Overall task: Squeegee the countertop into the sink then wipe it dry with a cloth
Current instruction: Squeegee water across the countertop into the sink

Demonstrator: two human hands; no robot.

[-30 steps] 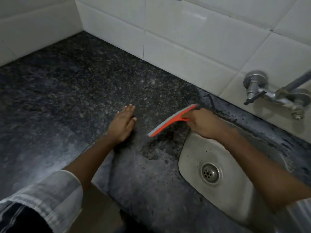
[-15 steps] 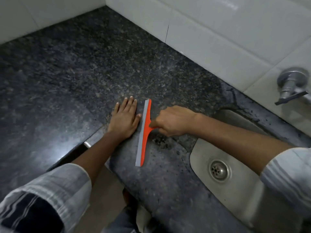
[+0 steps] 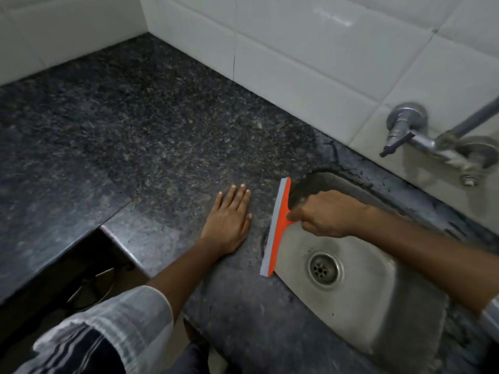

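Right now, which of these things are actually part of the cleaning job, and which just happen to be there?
Part of the job:
- orange squeegee, gripped by the right hand
- dark stone countertop, with the left hand flat on it
- steel sink

Just there:
- wall tap
- white wall tiles

No drying cloth is in view.

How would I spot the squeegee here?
Start at the steel sink set in the dark countertop. Along the sink's left rim, the right hand holds the squeegee: the only bright orange thing, with a grey blade edge.
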